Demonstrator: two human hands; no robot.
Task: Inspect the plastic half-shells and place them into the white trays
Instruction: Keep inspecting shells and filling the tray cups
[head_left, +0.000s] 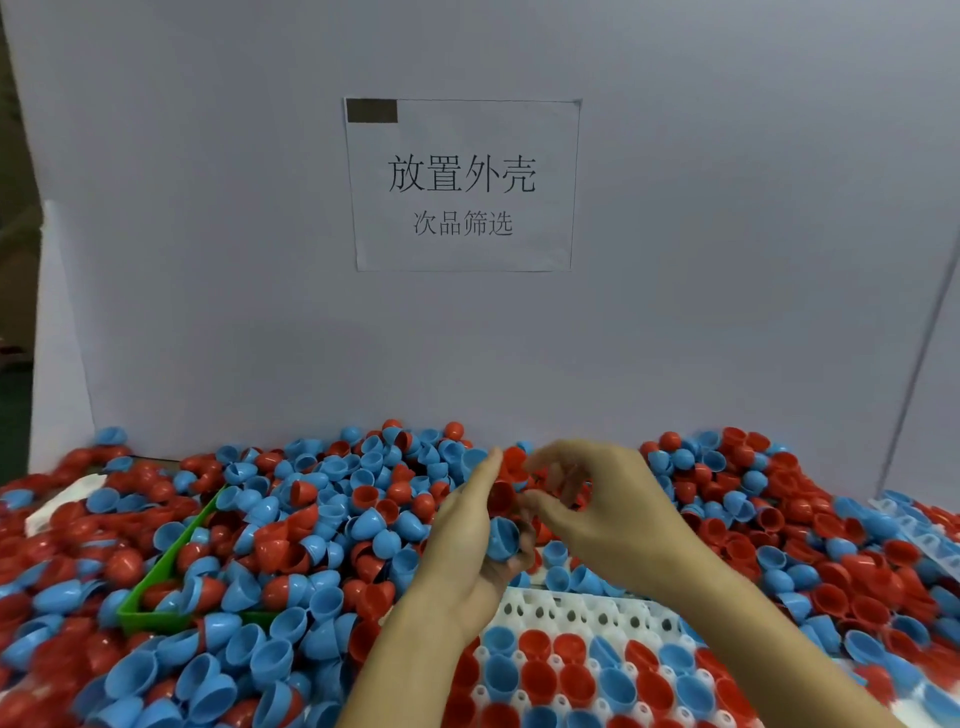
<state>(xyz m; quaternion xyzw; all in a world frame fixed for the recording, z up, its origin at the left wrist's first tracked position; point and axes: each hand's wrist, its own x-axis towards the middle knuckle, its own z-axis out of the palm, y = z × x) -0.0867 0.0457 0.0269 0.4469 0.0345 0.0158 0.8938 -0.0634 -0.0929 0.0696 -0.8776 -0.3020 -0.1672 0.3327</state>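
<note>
A deep heap of red and blue plastic half-shells (322, 525) covers the bench. My left hand (467, 551) is raised over the heap, cupping a blue half-shell (503, 538) in its palm, with a red half-shell (503, 493) against its fingers. My right hand (597, 509) is just to the right, its thumb and fingers curled toward that red shell; blur hides whether they pinch it. Below the hands lies a white tray (571, 613) whose near pockets hold red and blue shells.
A green bin (156, 608) sits half buried at the left. Another white tray (919, 530) lies at the right edge, and a white piece (57, 504) at the far left. A white backboard with a paper sign (462, 184) closes the rear.
</note>
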